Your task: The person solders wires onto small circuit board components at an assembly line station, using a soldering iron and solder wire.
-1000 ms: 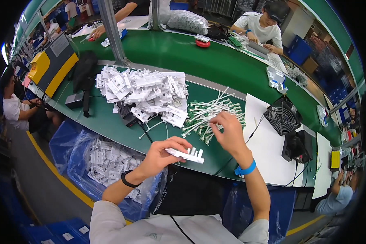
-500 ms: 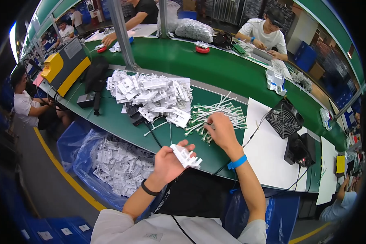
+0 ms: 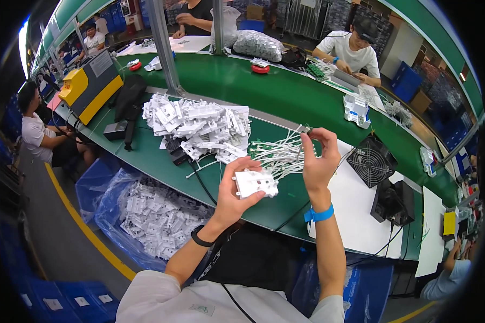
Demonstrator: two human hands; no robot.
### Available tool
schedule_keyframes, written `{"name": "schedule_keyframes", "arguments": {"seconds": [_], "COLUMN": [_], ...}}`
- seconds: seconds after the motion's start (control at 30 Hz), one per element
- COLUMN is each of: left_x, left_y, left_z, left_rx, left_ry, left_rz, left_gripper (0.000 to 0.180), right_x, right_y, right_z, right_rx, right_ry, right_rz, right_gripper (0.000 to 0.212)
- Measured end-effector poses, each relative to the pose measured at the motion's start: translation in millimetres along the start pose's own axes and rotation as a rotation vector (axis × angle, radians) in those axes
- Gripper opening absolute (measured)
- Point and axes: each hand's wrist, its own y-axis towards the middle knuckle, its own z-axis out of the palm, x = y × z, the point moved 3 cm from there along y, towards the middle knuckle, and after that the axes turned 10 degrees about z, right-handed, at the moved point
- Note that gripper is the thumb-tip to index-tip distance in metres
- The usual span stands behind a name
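My left hand [image 3: 233, 195] holds a white plastic housing [image 3: 255, 183] with its thumb along the near edge and its fingers behind. The part is tilted over the bench's front edge. To its right, my right hand [image 3: 321, 161] is raised, thumb and fingers pinched on a small green circuit board [image 3: 306, 128] with white wire. Part of that board is hidden by the fingers. Below and behind the right hand lies a bundle of white wires with green boards [image 3: 277, 153]. A heap of white plastic housings [image 3: 196, 124] sits left of the bundle.
A blue-lined bin [image 3: 110, 207] of white parts stands below the bench at left. A black fan [image 3: 373, 159] and white sheet [image 3: 339, 215] lie at right. A metal post [image 3: 164, 48] rises beyond the heap. Across the green conveyor [image 3: 291, 81], a person [image 3: 350, 54] works.
My right hand has lifted from the wire bundle, bringing up a small circuit board with wire. My left hand has raised the housing and turned its broad face upward.
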Motion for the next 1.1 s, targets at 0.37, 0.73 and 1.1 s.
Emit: {"name": "schedule_keyframes", "arguments": {"seconds": [0.37, 0.73, 1.1], "left_x": [-11.3, -36.5, -56.1], "left_y": [12.9, 2.6, -5.9], "left_z": [15.0, 21.2, 19.8], "left_rx": [0.168, 0.310, 0.415], "left_ry": [0.516, 0.462, 0.434], "left_rz": [0.453, 0.444, 0.289], "left_gripper": [0.078, 0.060, 0.073], "right_x": [7.7, -9.2, -6.1], "right_y": [-21.6, -47.0, -69.8], "right_z": [-22.1, -37.7, -37.1], "right_rx": [0.519, 0.812, 0.810], "right_ry": [0.384, 0.351, 0.433], "right_rz": [0.698, 0.954, 0.878], "right_gripper": [0.008, 0.011, 0.018]}}
